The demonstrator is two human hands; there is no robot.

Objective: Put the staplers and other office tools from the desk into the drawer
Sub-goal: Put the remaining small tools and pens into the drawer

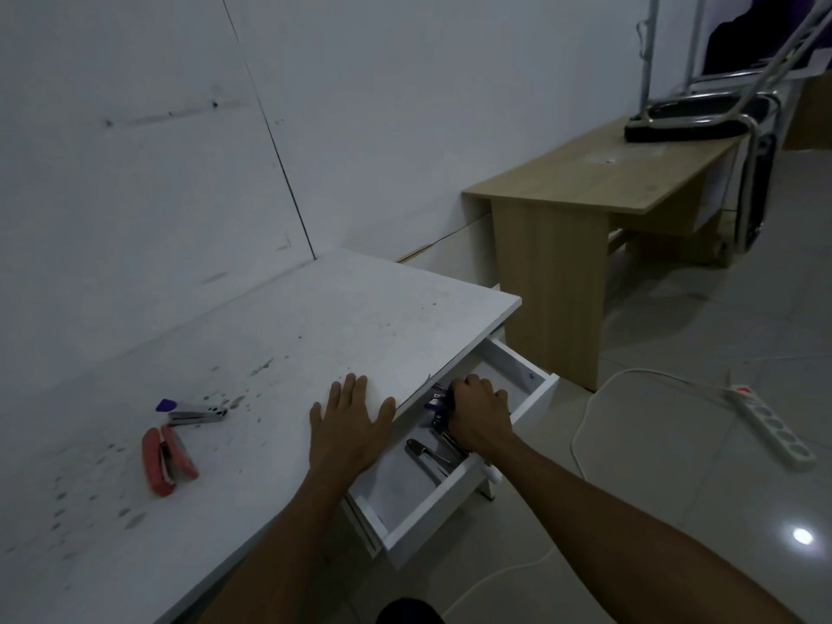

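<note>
A white drawer (535, 394) stands pulled out under the white desk's (315, 317) right edge. My right hand (479, 414) is inside it, fingers curled around a dark tool with a purple part; what exactly it grips is partly hidden. A silver stapler (425, 454) lies in the drawer just below that hand. My left hand (349, 425) rests flat on the desk beside the drawer, fingers spread. On the desk to the left lie a red stapler (164, 459) and a small silver stapler with a purple end (193, 412).
A white wall runs behind the desk. A wooden desk (599, 182) stands to the right with an upturned chair (702, 114) on it. On the tiled floor lie a white power strip (772, 423) and its cable (585, 425).
</note>
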